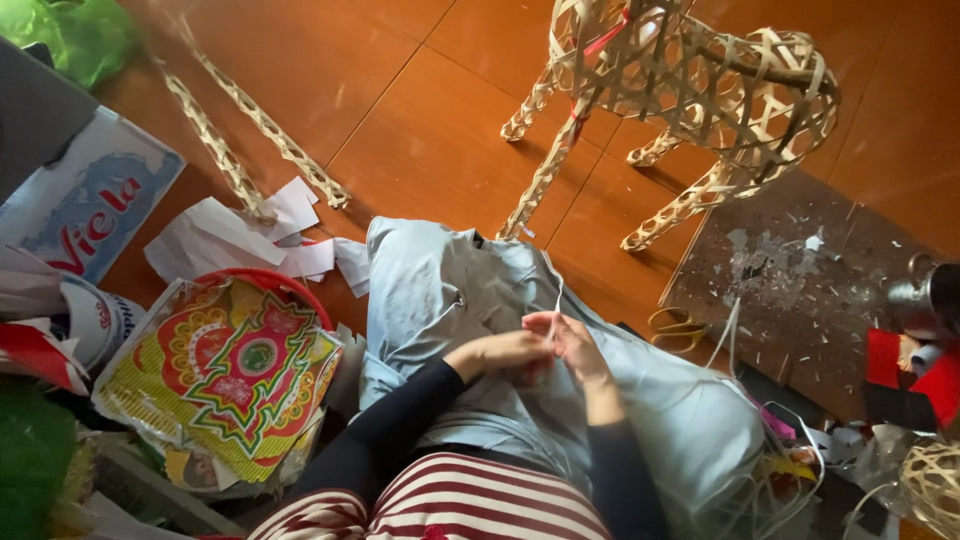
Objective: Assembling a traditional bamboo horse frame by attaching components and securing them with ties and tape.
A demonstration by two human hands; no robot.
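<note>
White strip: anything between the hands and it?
Nothing visible. Both hands, left hand and right hand, already meet at the thin white strip over the pale blue cloth on the lap; the exact grip is too small to tell.

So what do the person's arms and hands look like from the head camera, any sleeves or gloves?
Both hands are bare, no gloves; I can't make out rings or a watch. The left hand and right hand come out of long, close-fitting black sleeves that end at the wrists. Below them shows a top with dark red and white stripes.
</note>
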